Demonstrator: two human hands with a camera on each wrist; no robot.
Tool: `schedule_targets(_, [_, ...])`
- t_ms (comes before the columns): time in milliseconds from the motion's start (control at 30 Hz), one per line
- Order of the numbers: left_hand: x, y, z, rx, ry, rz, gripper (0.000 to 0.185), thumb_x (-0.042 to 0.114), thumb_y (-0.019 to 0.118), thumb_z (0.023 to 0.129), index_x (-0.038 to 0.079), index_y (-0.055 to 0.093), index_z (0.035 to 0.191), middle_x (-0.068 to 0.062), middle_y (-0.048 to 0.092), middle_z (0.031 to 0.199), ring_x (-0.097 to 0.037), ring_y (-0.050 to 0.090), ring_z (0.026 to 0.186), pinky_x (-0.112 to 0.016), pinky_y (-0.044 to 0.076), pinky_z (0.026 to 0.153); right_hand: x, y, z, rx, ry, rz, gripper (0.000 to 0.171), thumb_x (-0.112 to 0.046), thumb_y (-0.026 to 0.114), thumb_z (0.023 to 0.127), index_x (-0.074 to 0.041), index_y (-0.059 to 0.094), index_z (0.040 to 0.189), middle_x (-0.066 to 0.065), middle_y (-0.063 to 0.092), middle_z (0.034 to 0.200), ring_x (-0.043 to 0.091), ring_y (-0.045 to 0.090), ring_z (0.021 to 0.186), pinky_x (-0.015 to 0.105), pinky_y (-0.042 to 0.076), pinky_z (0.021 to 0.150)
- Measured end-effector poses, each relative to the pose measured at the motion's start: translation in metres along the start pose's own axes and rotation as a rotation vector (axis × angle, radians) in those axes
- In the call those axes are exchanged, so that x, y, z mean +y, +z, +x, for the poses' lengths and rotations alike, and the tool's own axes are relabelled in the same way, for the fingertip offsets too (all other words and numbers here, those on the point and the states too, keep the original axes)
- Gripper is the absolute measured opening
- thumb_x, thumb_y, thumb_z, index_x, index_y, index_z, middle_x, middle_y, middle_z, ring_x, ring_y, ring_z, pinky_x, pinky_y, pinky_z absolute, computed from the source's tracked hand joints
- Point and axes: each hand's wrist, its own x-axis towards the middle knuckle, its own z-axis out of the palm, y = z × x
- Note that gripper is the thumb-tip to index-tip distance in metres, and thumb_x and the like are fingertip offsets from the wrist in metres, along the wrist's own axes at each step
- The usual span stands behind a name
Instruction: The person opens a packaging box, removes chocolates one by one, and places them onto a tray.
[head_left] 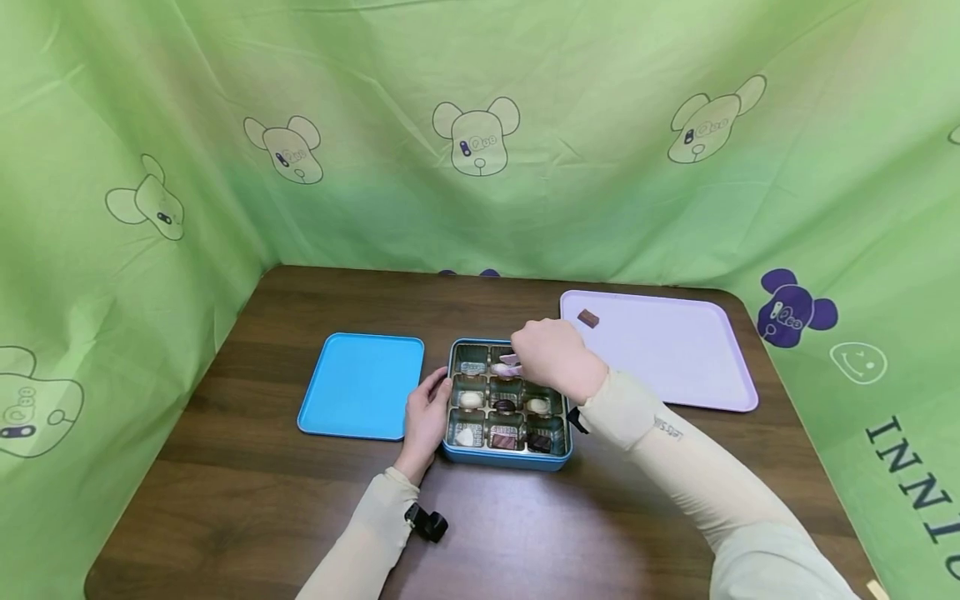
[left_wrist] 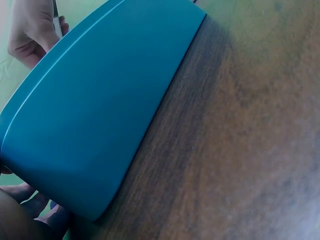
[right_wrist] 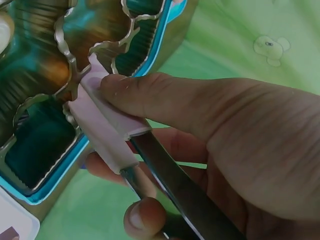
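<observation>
A blue tin box [head_left: 506,457] of chocolates in gold paper cups sits at the table's middle. My left hand [head_left: 426,417] grips its left wall; in the left wrist view the box wall [left_wrist: 100,110] fills the frame, with my fingers [left_wrist: 30,200] below it. My right hand [head_left: 551,354] reaches over the box's back row and pinches metal tongs [head_left: 508,365] with pink tips. Up close, the tongs [right_wrist: 107,127] have their tips close together at a cup's rim in the box [right_wrist: 150,55]. I cannot tell whether they hold a chocolate.
The box's blue lid [head_left: 362,385] lies flat to the left. A lavender tray [head_left: 675,350] lies to the right with one brown chocolate [head_left: 588,317] at its back left corner. Green cloth walls close in the dark wooden table [head_left: 300,517].
</observation>
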Motion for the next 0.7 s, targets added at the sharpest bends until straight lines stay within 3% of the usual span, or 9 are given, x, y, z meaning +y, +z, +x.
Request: schedule_targets(700, [-0.001,0.0,0.0,-0.002,-0.007,-0.008,0.037,0.019,0.057,0.105,0.001,0.061,0.137,-0.02,0.066,0.129,-0.031,0.064,0.117,-0.047,0.051,0.097,-0.005,0.006,0.014,-0.02,-0.018,0.011,0.02,-0.029,0.075,0.089,-0.01,0.073,0.083,0.009,0.072,0.085,0.03,0.067,0.071,0.05,0.056,0.06])
